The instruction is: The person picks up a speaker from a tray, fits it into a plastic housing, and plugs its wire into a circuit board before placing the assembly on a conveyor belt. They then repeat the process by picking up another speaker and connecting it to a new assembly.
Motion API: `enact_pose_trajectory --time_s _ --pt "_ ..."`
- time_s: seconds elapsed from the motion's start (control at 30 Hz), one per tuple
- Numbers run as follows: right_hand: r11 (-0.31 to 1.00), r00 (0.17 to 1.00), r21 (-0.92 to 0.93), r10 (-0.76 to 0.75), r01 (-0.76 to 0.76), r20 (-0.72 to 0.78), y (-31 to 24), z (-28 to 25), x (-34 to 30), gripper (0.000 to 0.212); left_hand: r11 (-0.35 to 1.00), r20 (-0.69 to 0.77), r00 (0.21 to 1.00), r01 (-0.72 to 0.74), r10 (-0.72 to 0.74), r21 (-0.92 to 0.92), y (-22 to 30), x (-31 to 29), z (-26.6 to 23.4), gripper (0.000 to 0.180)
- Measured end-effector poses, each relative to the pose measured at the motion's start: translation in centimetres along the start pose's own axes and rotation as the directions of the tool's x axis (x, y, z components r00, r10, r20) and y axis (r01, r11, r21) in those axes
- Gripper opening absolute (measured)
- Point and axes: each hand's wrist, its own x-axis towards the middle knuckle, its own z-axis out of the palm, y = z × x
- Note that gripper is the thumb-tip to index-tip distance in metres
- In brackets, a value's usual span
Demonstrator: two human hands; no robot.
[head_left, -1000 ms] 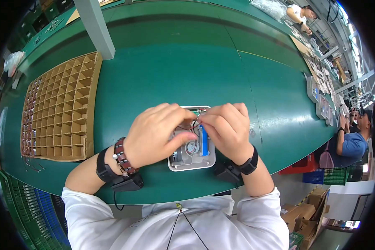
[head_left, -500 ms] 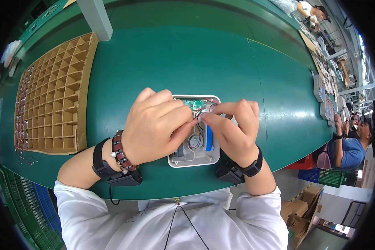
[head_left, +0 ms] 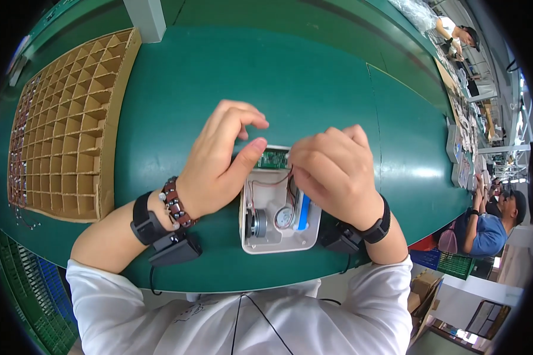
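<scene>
A white plastic housing [head_left: 278, 245] lies open on the bench in front of me. Inside it are a green circuit board [head_left: 272, 158] along the far edge, a blue block [head_left: 304, 213] on the right, a round metal part [head_left: 259, 223] at lower left and a pale disc [head_left: 284, 217] near the middle. My right hand [head_left: 336, 171] is closed over the far right corner, pinching thin red and black wires [head_left: 291, 183]; its fingertips partly hide the board's end. At the housing's far left, my left hand [head_left: 222, 160] is held open, thumb and fingers apart, with nothing in it.
A cardboard tray with dividers [head_left: 71, 142] stands on the green bench [head_left: 314, 77] at left, with wire bundles in its outer cells. A grey post [head_left: 144, 21] rises behind it. Co-workers sit along the right side. Green crates [head_left: 26, 278] stand below left.
My left hand has let go of the wires, opened and moved up and away. The right hand keeps its pinch. The housing appears lower and more of its inside shows.
</scene>
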Motion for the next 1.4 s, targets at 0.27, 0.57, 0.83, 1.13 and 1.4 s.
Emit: enact_pose_trajectory --time_s 0.27,0.57,0.83,1.13,1.4 --pt "0.981 0.938 0.185 -0.115 0.056 0.328 0.9 -2.5 -0.7 0.020 0.985 0.213 0.977 -0.060 0.024 0.164 -0.6 0.0 -0.2 0.025" --pt "0.965 0.950 0.129 0.194 -0.230 0.243 0.4 -0.2 -0.5 0.023 0.992 0.145 0.988 -0.073 0.058 0.101 -0.4 -0.1 -0.4 0.023" --pt "0.959 0.911 0.024 0.261 -0.283 0.320 -0.4 -0.2 -0.3 0.024 0.985 0.173 0.978 -0.135 0.115 0.107 -0.9 -0.2 -0.3 0.027" --pt "0.972 0.922 0.038 0.207 -0.232 0.327 -0.1 -0.1 -0.4 0.023 0.985 0.154 0.981 -0.135 0.117 0.107 -0.8 -0.2 -0.3 0.025" --pt "0.984 0.921 -0.035 0.175 -0.173 0.347 -0.5 -0.1 -0.5 0.017 0.977 0.176 0.972 -0.178 0.156 0.116 -1.0 -0.1 -0.4 0.022"
